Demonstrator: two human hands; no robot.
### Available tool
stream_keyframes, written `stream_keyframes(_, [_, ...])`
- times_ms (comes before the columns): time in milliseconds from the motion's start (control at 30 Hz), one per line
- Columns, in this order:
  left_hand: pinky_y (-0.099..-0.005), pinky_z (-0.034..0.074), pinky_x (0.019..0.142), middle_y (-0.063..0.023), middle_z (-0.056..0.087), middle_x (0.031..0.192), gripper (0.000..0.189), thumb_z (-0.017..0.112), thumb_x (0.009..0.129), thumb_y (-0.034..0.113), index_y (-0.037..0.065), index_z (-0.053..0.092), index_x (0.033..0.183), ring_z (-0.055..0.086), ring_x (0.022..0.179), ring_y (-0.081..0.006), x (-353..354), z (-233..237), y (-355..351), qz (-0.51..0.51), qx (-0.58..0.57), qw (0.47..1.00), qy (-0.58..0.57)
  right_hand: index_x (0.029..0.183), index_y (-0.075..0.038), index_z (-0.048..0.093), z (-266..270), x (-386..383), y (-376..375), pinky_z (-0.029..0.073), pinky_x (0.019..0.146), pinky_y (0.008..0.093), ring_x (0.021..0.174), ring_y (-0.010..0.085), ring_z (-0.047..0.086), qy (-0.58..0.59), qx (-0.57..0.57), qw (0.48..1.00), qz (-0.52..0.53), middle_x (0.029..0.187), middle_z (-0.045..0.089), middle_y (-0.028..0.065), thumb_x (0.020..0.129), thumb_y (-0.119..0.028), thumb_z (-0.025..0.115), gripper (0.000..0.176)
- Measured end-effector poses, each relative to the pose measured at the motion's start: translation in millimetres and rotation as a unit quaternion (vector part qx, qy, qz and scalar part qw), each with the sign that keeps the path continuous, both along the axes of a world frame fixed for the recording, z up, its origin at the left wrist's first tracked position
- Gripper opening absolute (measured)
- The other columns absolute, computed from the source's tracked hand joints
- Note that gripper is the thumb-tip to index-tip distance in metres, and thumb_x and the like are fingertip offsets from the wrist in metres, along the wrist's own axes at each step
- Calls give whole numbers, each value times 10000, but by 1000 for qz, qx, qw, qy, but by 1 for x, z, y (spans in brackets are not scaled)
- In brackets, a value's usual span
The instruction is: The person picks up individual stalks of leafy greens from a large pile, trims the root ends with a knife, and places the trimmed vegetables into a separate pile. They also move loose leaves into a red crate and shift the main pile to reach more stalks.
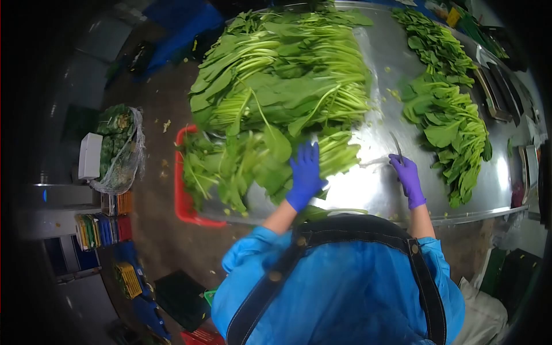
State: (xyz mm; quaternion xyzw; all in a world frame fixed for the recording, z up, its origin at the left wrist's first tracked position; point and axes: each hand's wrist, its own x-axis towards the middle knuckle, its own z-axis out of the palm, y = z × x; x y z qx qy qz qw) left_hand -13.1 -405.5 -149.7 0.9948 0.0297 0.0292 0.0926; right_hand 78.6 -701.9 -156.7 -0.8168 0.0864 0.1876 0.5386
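My left hand (306, 177), in a blue glove, lies with its fingers stretched out on the stalk ends of a bunch of leafy greens (339, 153) near the table's front edge. My right hand (408, 179), in a purple glove, is closed around a small knife (397, 145), its thin blade pointing away from me over the bare metal. A large pile of long-stalked greens (276, 95) covers the far left of the table. Looser leaves (230, 167) hang to the left of my left hand, somewhat blurred. The knife's handle is mostly hidden in my fist.
The shiny metal table (368, 192) runs across in front of me. More greens (451, 129) form a row on its right side. A red crate (183, 201) stands below the left edge, under leaves. On the floor at left are a plastic-wrapped bundle of greens (118, 149) and stacked crates.
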Motion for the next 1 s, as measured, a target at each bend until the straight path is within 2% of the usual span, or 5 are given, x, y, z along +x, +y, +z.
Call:
stream_keyframes(233, [-436,399,837,-132,537,1051,505,701,661,186,40,526,1112,492,958,-341,10,-27,-24,-268,-190,943,-55,1030,-99,672,-29,-20,4,366,461,197,553,47,466,-9,-16,1000,20,765,609,-24,853,-249,596,244])
stream_keyframes(567, [-385,417,670,-99,517,839,245,552,792,193,43,589,981,509,788,-258,64,-46,-53,-210,60,974,-54,1053,-51,652,-19,-29,14,477,770,286,854,170,636,-15,-45,997,65,906,678,114,847,-217,583,274])
stream_keyframes(667, [-344,457,697,-84,585,858,251,611,807,181,4,619,985,564,786,-213,54,7,-39,-184,-199,958,-94,1109,-87,630,8,-35,19,487,761,297,832,191,647,-57,-76,993,72,905,672,129,837,-152,573,286])
stream_keyframes(733, [-268,472,712,-68,631,882,293,683,789,168,-27,631,1001,583,780,-135,53,29,-32,-66,-600,781,160,1144,-105,609,17,-43,30,495,745,302,813,202,651,-124,-46,987,88,891,669,133,825,-113,568,321])
stream_keyframes(1000, [-223,468,665,-53,639,830,279,703,764,118,-40,638,984,568,738,-91,43,53,-43,-51,-560,809,171,1221,-140,551,32,-44,71,515,655,349,715,281,643,-339,-59,932,116,823,646,153,785,-5,515,458])
